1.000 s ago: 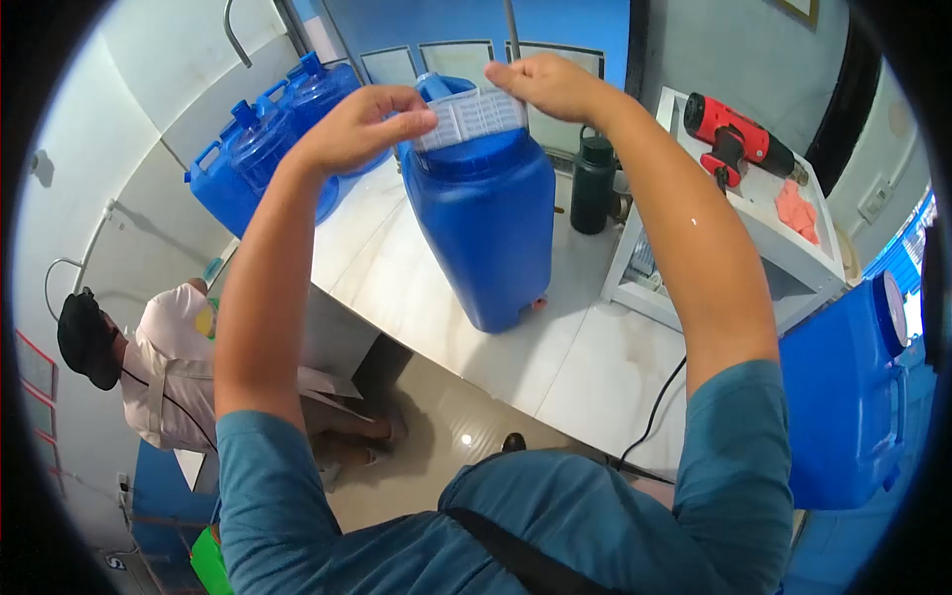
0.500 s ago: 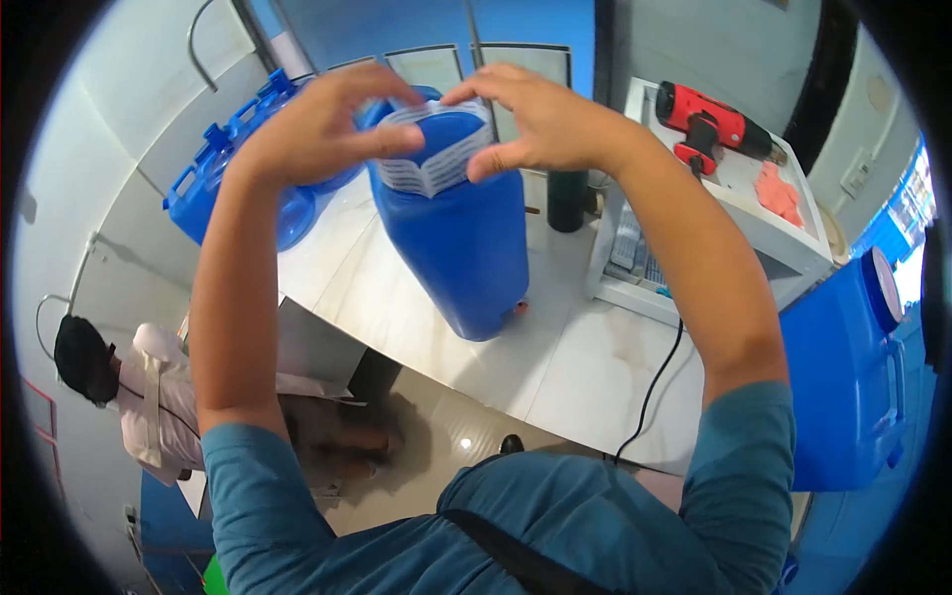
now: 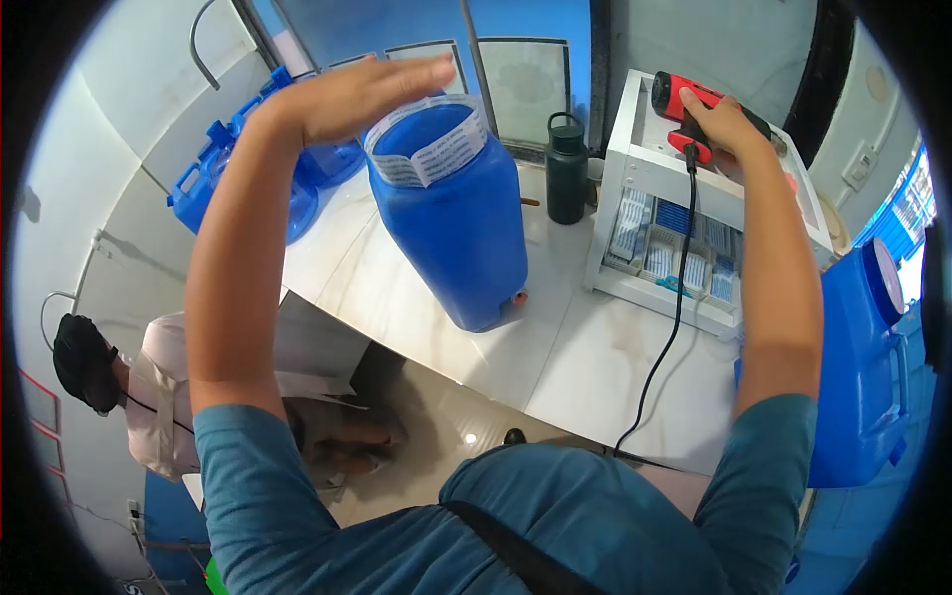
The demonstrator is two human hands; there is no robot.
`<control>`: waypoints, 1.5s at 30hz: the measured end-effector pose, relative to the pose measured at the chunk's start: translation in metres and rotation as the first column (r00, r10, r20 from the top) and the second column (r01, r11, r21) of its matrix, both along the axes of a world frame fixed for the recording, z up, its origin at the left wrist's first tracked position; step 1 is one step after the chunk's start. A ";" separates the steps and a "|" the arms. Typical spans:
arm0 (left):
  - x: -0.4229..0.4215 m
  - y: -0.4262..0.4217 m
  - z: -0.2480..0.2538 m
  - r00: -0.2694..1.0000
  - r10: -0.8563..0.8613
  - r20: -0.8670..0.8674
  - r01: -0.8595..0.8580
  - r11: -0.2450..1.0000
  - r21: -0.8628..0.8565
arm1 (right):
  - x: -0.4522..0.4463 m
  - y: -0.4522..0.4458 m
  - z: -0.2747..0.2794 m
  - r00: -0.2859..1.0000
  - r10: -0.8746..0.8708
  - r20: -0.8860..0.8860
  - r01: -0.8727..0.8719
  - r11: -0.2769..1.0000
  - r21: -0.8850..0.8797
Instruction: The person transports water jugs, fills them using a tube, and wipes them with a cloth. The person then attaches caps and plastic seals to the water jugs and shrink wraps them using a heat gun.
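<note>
A tall blue water jug (image 3: 456, 233) stands on the white counter with a clear printed shrink band (image 3: 448, 156) loosely around its top. My left hand (image 3: 367, 97) is stretched out flat over the far side of the band, fingers extended and holding nothing; whether it touches the band I cannot tell. On top of the white rack, my right hand (image 3: 729, 124) is wrapped around a red and black heat gun (image 3: 668, 96). The gun's black cord (image 3: 677, 327) runs down past the rack to the counter's front edge.
Clear blue bottles (image 3: 213, 164) stand at the back left. A dark green flask (image 3: 566, 174) is beside the white rack (image 3: 620, 149), which holds trays of printed bands. Another blue jug (image 3: 853, 387) is at right. A person in a cap (image 3: 89, 362) is at lower left.
My right hand has left the band and moved right to grip the heat gun. My left hand has flattened out above the band, which stays around the jug's top.
</note>
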State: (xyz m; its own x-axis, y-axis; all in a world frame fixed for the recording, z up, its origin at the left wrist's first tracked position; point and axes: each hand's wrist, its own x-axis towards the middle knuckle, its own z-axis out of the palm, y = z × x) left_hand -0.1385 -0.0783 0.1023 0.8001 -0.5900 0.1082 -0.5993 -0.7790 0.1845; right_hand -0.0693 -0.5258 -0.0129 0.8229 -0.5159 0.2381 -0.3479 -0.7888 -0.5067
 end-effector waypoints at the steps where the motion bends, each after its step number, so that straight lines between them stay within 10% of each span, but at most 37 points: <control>1: -0.007 -0.005 0.000 0.998 0.019 -0.064 -0.013 0.996 0.089 | -0.003 -0.003 -0.002 1.000 -0.002 0.002 0.002 1.000 0.005; 4: -0.002 -0.001 -0.040 0.997 -0.076 -0.008 0.075 0.957 0.279 | -0.032 0.017 0.005 0.998 0.042 -0.049 -0.028 0.963 0.267; 6: 0.006 -0.001 -0.028 0.998 -0.059 0.038 0.047 0.963 0.265 | -0.028 0.013 -0.007 0.950 0.247 0.192 -0.312 0.695 0.648; 9: 0.002 -0.009 -0.013 0.986 0.056 0.159 -0.086 0.979 0.184 | -0.035 0.013 -0.003 0.939 0.230 0.254 -0.343 0.630 0.696; 12: 0.027 -0.027 -0.046 0.992 0.022 -0.127 0.007 0.975 0.224 | -0.052 0.013 0.017 0.896 0.276 0.347 -0.442 0.625 0.644; 16: 0.029 -0.027 -0.020 0.998 0.070 -0.007 -0.067 0.981 0.183 | -0.092 0.026 0.030 0.680 0.117 0.724 -0.726 0.240 0.644; 19: 0.026 -0.025 -0.009 0.990 0.105 0.092 -0.125 0.962 0.243 | -0.118 0.023 0.029 0.701 0.248 0.669 -0.709 0.134 0.693; 24: 0.031 0.000 -0.009 0.992 0.095 -0.082 -0.068 0.956 0.284 | -0.173 0.061 0.019 0.625 0.318 0.713 -0.768 0.418 0.486; 30: 0.022 0.010 -0.029 0.984 -0.136 -0.119 0.156 0.973 0.170 | -0.212 0.062 -0.016 0.311 0.308 0.899 -0.949 0.147 0.278; 34: 0.020 0.010 -0.020 0.993 -0.112 -0.041 0.119 0.955 0.273 | -0.249 0.068 -0.013 0.554 0.376 0.743 -0.826 0.361 0.433; 45: 0.047 -0.007 -0.014 0.921 -0.343 -0.187 0.388 0.855 0.343 | -0.275 0.068 -0.065 0.664 0.321 0.676 -0.737 0.436 0.517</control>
